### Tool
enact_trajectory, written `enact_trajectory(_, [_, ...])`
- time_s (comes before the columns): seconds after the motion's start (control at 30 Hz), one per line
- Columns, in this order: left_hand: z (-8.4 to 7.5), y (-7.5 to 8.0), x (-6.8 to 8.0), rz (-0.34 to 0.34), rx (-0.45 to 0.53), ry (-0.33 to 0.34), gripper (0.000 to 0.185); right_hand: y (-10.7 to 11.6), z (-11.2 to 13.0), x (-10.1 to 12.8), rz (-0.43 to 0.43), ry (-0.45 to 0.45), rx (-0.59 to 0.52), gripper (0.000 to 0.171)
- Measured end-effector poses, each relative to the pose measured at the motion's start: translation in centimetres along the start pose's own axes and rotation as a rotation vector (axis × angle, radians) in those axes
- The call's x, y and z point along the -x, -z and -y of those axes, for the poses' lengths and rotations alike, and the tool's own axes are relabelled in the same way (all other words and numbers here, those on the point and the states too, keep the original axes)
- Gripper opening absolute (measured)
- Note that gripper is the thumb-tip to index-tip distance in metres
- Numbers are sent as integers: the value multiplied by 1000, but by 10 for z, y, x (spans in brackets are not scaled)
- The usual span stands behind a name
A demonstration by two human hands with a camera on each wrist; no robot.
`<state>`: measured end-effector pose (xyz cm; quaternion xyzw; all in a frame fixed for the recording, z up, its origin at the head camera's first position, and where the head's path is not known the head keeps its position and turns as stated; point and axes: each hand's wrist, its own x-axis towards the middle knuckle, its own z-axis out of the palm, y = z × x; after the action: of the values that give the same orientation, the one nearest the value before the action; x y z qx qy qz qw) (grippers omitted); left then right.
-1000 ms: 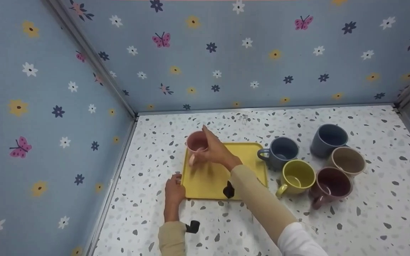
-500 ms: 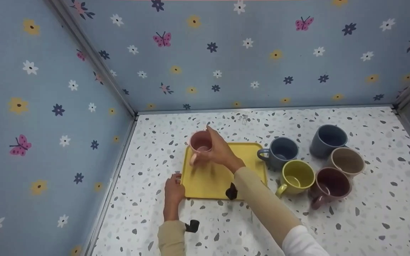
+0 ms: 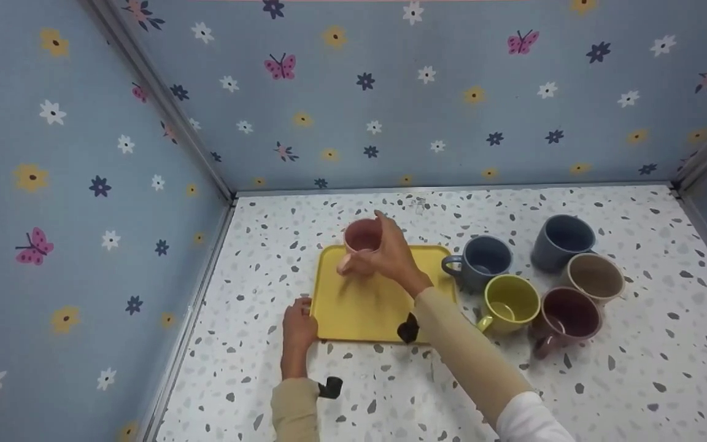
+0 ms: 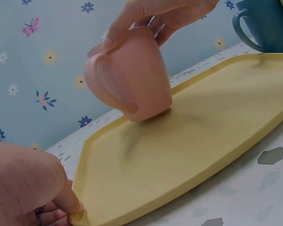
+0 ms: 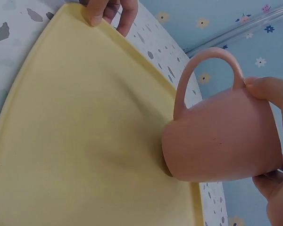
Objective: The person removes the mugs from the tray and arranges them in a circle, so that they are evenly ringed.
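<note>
A right hand (image 3: 393, 258) grips a pink mug (image 3: 363, 240) with curled fingers, tilted at the yellow tray's (image 3: 359, 307) far edge. The left hand (image 3: 299, 325) pinches the tray's near corner. Five other mugs (image 3: 510, 301) wait on the bench (image 3: 636, 368), none on the tray.

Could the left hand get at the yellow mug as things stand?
Probably not: the left hand holds the tray corner, and the right arm crosses between it and the yellow mug.
</note>
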<state>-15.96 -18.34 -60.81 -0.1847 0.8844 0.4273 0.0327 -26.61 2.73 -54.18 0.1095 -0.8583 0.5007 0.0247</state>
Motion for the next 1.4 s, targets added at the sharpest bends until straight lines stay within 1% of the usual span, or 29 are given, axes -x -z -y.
enact_trajectory(0.1, [0, 0, 1, 6, 6, 4, 43, 7, -3, -3, -77, -6, 26, 105])
enact_trajectory(0.23, [1, 0, 1, 13, 12, 15, 44, 18, -9, -8, -156, -23, 81, 103])
enact_trajectory(0.43, [0, -1, 0, 14, 17, 39, 43, 39, -15, -13, -214, -111, 177, 98])
enact_trajectory(0.53, [-1, -2, 1, 10, 11, 47, 43, 48, -19, -14, -245, -146, 190, 95])
enact_trajectory(0.73, [-1, -2, 1, 5, 11, 55, 43, 65, -27, -18, -335, -220, 205, 90])
enact_trajectory(1.0, [-1, -1, -1, -9, 18, 34, 43, 85, -33, -19, -364, -331, 242, 89])
enact_trajectory(1.17, [-2, 0, 0, 1, 24, 48, 43, 96, -37, -19, -368, -362, 276, 89])
enact_trajectory(1.4, [-3, 0, 0, -8, -16, 23, 43, 112, -43, -19, -410, -393, 316, 89])
